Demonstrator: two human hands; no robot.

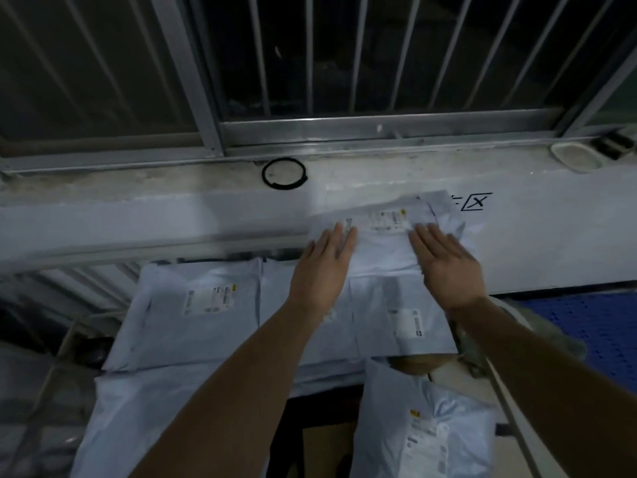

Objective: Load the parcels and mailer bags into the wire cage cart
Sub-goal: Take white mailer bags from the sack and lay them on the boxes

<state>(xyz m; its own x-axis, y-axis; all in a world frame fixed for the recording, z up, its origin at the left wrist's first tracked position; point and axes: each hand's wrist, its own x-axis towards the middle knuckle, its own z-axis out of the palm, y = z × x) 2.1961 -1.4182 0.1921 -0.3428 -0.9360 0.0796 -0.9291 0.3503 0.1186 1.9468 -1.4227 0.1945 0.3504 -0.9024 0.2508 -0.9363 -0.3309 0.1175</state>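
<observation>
Pale plastic mailer bags (193, 305), at least five by count, lie piled in the wire cage cart (510, 408) across the lower half of the frame. The top mailer bag (386, 246) sits right of centre against the white wall, label up, its long axis running left to right. The left hand (324, 267) and right hand (444, 267) rest flat on it, one near each end, fingers straight and gripping nothing.
</observation>
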